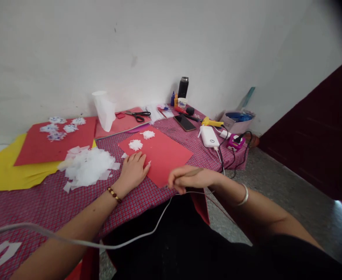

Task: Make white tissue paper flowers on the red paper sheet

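Right hand [185, 179] closed round tool [194, 171] at sheet [168, 153]'s near corner; likely light, stiff, best held mid-shaft. Left hand [132, 169] lay at sheet's left edge, hold unclear. 2 tufts [135, 145] seemed fragile.

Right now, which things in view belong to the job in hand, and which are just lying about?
Likely in the job:
red paper sheet at the left hand
white ruffled clusters on it
heap of thin white cut pieces
slim brown-ended tool in the right hand

Seemingly lying about:
black rectangular phone
white rectangular plastic device
black cylindrical flask
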Demonstrator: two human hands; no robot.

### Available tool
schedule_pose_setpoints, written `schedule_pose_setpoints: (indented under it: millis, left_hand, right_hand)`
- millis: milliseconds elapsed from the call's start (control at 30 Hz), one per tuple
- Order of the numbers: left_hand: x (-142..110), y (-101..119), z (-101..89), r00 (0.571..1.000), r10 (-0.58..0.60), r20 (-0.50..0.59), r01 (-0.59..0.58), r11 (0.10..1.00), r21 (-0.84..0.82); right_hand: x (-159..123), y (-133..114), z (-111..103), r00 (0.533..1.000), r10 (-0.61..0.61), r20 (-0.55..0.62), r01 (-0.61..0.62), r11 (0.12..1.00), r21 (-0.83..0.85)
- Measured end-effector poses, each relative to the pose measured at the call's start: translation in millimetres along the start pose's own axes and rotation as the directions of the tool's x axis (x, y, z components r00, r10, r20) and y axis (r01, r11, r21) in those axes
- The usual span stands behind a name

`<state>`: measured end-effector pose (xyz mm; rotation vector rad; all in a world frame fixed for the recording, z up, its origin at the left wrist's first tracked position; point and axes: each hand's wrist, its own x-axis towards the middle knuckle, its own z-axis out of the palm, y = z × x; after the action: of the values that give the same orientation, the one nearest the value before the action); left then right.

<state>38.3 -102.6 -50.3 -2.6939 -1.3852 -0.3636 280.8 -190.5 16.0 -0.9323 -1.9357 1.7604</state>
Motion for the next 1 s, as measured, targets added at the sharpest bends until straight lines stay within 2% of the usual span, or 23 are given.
schedule_pose_setpoints:
  millis: [67,133,200,300,400,533,633,767,1000]
  left_hand:
    - [0,0,-0.4,1.0,0.001,0.008,-0.001,1.0,0.005]
    - [0,0,-0.6,1.0,0.0,0.013,0.0,1.0,0.008]
    - [0,0,-0.6,1.0,-0.002,0.013,0.001,1.0,0.01]
    - [-1,1,-0.7,1.0,0.0,0.006,0.0,1.0,-0.002]
    - [-1,-1,-2.2,1.0,0.011,0.013,-0.011,0.999,-0.037]
    - [-2,-7,-4.8,0.998,0.039,0.048,-0.036,0.998,-0.059]
    - [-2,-12,-4.5,0.995,0.075,0.061,-0.071,0.995,-0.063]
    - [-2,-18,-1.3,0.991,0.116,0.062,-0.113,0.993,-0.045]
    - [-1,-21,2.2,0.988,0.146,0.048,-0.145,0.989,-0.019]
  right_hand:
    - [11,-6,-20,0.979,-0.093,-0.181,0.098,0.995,0.021]
    - [33,-9,-43,0.899,-0.167,-0.404,0.186,0.983,0.007]
    - [62,-10,-65,0.831,-0.193,-0.521,0.22,0.975,-0.01]
    - [105,-4,-88,0.787,-0.169,-0.593,0.205,0.979,-0.005]
    - [132,13,-101,0.732,-0.163,-0.662,0.2,0.98,-0.02]
    - [140,42,-115,0.622,-0.136,-0.771,0.174,0.984,-0.033]
    - [138,55,-122,0.562,-0.107,-0.82,0.168,0.986,-0.014]
    - [139,56,-123,0.54,-0.116,-0.833,0.189,0.982,-0.015]
    - [143,57,-119,0.569,-0.206,-0.796,0.197,0.974,-0.112]
